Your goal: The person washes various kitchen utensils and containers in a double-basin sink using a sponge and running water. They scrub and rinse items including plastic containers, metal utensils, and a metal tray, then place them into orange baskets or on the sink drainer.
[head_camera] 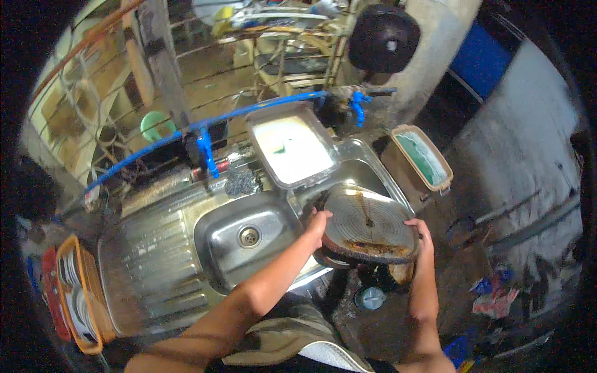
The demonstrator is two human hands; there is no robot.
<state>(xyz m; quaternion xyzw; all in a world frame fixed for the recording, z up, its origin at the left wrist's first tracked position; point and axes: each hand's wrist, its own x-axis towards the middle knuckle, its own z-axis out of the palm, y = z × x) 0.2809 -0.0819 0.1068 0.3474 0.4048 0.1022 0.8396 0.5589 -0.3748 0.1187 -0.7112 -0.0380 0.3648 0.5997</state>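
A round metal pan (373,224) with a ringed base and brown stains is held over the right basin of a steel double sink, its underside facing up. My left hand (320,225) grips its left edge, and my right hand (421,229) grips its right edge. Behind it, a grey tub (332,161) of whitish liquid rests across the sink's back edge, with a small green piece in the liquid. A wire scouring pad (242,181) lies behind the left basin (224,252).
Blue taps (206,151) (358,107) stand on a blue pipe behind the sink. A beige container (440,186) with green and white contents is at right. An orange basket (100,342) of plates stands beyond the ribbed drainboard (144,261).
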